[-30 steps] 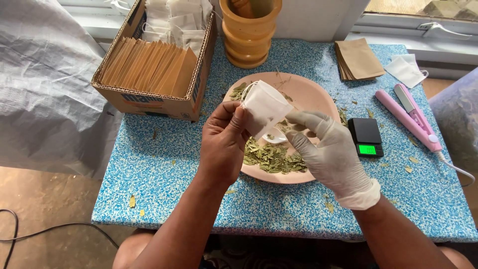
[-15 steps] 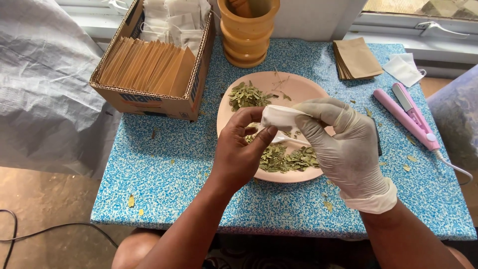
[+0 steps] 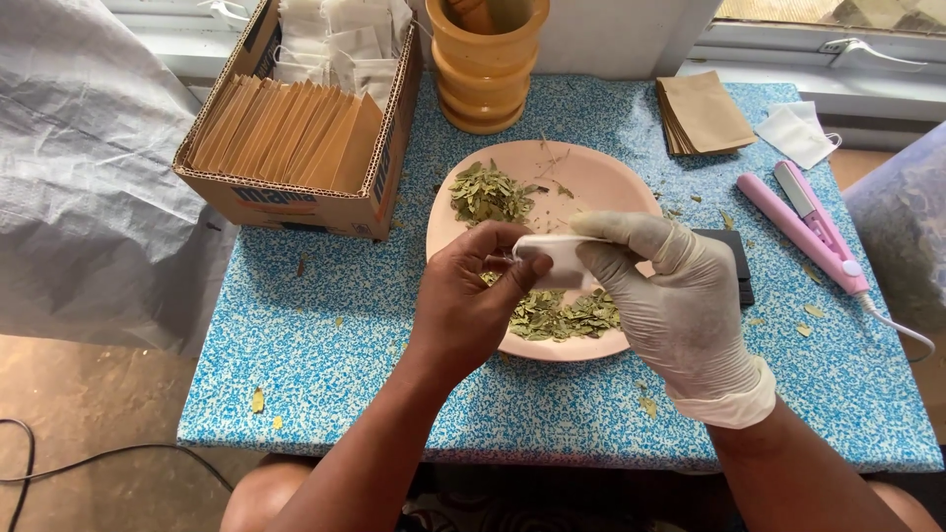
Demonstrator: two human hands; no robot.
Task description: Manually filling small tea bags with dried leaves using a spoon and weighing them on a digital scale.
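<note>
I see a small white paper sachet (image 3: 554, 260), flat and roughly rectangular, lying near level with its long side left to right. It is above the near half of a pale pink plate (image 3: 601, 182), clear of the surface. I can see only its upper face and top edge; its ends are covered. Dried green leaf pieces (image 3: 562, 313) lie in a loose heap right beneath it, and a second heap (image 3: 488, 192) sits at the plate's far left.
</note>
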